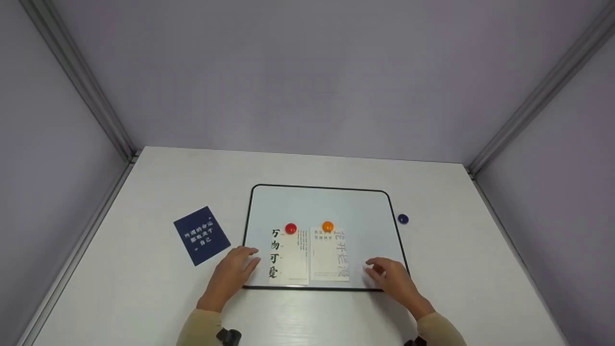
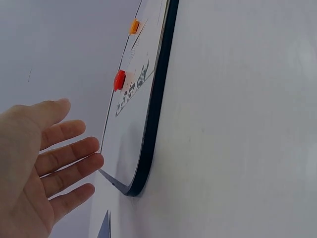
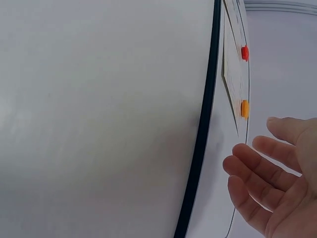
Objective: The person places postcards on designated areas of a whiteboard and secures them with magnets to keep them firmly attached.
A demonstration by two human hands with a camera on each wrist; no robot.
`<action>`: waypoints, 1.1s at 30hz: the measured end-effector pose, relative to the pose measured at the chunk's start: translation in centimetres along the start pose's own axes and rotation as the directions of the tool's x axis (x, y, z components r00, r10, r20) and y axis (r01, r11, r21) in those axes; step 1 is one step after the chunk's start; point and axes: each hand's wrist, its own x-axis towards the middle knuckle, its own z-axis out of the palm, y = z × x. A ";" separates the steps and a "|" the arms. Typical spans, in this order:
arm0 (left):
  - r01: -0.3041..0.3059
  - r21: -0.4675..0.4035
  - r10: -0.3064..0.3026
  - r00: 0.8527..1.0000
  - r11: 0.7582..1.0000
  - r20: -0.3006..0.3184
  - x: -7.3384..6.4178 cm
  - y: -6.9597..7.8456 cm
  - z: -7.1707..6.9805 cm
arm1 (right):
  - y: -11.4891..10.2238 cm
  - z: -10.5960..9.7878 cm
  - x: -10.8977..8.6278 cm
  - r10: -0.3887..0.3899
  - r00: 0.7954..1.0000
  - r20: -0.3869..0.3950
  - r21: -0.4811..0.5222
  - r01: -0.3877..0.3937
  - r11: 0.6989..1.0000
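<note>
Lying on the desk (image 1: 144,298), the whiteboard (image 1: 317,204) runs its long axis crosswise between left grip (image 1: 233,270), empty, fingers extended at its left edge, and right grip (image 1: 394,278), empty, loosely bent over its near right corner.

Black-rimmed white rectangular board (image 1: 367,211): near right corner hidden behind the right hand (image 1: 393,279).
Cream paper card with grey lettering (image 1: 329,263): finest print too small to read; far edge partly covered by the round orange magnet (image 1: 327,226).
Tan fabric sleeves (image 1: 198,328): cut off at the head view's near edge.
Black device on the right sleeve (image 1: 417,341): mostly cut off, form unclear.
</note>
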 end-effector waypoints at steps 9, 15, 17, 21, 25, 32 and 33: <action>0.019 0.021 -0.019 1.000 1.000 -0.013 -0.1 -1.1 -0.6 | 1.0 -0.1 -0.9 0.048 0.998 -0.034 -0.057 -0.050 0.997; 0.052 -0.025 -0.053 0.998 0.998 -0.020 -0.2 -2.0 -1.3 | 2.0 -0.2 -1.6 -0.014 0.997 -0.082 -0.108 0.005 0.994; 0.076 -0.056 -0.076 0.997 0.996 -0.008 -0.3 -2.2 -1.5 | 2.2 -0.2 -1.7 -0.008 0.996 -0.087 -0.115 -0.002 0.993; 0.096 -0.072 -0.097 0.995 0.993 -0.002 -0.3 -2.8 -1.8 | 2.7 -0.3 -2.0 0.016 0.996 -0.090 -0.111 -0.026 0.994; 0.102 -0.051 -0.103 0.995 0.993 -0.012 -0.2 -3.3 -1.9 | 3.2 -0.4 -2.3 0.014 0.995 -0.094 -0.124 -0.025 0.992; 0.137 -0.058 -0.139 0.990 0.989 -0.036 -0.3 -4.1 -2.0 | 4.1 -0.4 -3.1 -0.077 0.992 -0.097 -0.213 0.055 0.976; 0.139 -0.058 -0.141 0.989 0.989 -0.043 -0.3 -4.1 -2.1 | 4.2 -0.4 -3.2 -0.089 0.992 -0.093 -0.229 0.065 0.971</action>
